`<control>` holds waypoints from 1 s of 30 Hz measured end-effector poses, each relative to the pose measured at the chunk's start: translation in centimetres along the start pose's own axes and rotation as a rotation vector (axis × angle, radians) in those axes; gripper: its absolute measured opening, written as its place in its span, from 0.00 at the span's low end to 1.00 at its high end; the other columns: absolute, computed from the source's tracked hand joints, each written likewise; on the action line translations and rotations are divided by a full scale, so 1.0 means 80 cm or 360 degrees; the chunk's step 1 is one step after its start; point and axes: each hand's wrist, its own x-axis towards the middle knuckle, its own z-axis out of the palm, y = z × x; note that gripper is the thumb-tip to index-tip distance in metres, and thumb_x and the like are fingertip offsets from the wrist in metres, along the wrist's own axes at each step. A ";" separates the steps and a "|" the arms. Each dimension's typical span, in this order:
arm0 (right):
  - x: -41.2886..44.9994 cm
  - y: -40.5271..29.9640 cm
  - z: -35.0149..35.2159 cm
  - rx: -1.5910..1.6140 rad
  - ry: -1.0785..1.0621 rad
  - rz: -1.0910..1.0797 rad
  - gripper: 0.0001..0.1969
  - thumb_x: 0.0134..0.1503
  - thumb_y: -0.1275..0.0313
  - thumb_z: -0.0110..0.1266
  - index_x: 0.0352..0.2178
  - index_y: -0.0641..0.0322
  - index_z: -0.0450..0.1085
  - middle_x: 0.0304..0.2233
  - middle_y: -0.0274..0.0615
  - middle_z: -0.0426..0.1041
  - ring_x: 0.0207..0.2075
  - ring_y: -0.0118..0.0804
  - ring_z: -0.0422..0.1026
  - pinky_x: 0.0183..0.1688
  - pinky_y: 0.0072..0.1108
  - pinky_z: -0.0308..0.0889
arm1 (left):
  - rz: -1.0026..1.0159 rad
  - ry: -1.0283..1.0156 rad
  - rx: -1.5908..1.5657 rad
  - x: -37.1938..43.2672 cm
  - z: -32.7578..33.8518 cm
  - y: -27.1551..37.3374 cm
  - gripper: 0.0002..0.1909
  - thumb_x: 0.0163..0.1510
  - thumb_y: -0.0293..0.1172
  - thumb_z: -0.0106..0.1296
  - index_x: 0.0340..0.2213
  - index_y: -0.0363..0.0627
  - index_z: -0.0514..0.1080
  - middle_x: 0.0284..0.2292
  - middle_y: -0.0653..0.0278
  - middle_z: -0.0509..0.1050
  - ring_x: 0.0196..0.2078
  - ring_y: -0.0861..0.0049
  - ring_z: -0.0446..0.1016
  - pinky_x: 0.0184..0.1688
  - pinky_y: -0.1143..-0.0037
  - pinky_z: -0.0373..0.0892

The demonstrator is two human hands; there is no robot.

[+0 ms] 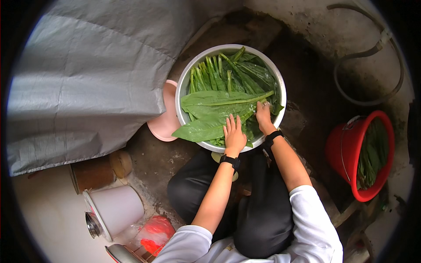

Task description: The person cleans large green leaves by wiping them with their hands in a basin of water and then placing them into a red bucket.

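Observation:
A round metal basin (179, 98) in front of me holds large green leaves (213, 79), their pale cut stems pointing up on the far side. Broad leaves lie crosswise over the near half, and the tip of one leaf (197, 130) hangs over the near left rim. My left hand (235, 134) rests spread on top of this leaf, near the rim. At the right side of the basin, my right hand (264, 116) has its fingers curled around the stem end of the leaves; its fingertips are partly hidden. Both wrists wear black bands.
A red bucket (338, 151) with more leaves stands at the right, near a hose (358, 54) on the wall. A pink basin (166, 121) sits partly under a grey tarp (98, 82). At lower left are a white bucket (118, 207) and a red plastic bag (158, 231).

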 end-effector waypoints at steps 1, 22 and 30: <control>0.002 0.005 0.005 0.0004 -0.0010 0.0004 0.26 0.56 0.61 0.31 0.50 0.72 0.43 0.50 0.55 0.50 0.49 0.44 0.54 0.49 0.26 0.50 | -0.0009 0.0001 0.0008 -0.001 0.000 -0.002 0.38 0.40 0.28 0.45 0.52 0.43 0.42 0.54 0.51 0.39 0.57 0.57 0.38 0.55 0.62 0.41; -0.004 -0.004 0.007 -0.0211 0.0478 -0.0312 0.21 0.57 0.63 0.28 0.22 0.70 0.62 0.17 0.51 0.65 0.21 0.46 0.64 0.27 0.30 0.57 | 0.0131 0.0056 -0.0317 -0.003 0.002 -0.015 0.26 0.49 0.34 0.40 0.51 0.49 0.50 0.54 0.57 0.44 0.56 0.60 0.43 0.55 0.64 0.42; 0.016 0.019 0.005 -0.0569 0.0533 -0.0647 0.20 0.55 0.64 0.28 0.24 0.70 0.63 0.15 0.48 0.62 0.19 0.48 0.62 0.28 0.32 0.56 | 0.0128 0.0074 -0.0298 -0.001 0.004 -0.014 0.24 0.50 0.35 0.38 0.50 0.48 0.53 0.54 0.58 0.45 0.56 0.61 0.44 0.55 0.64 0.42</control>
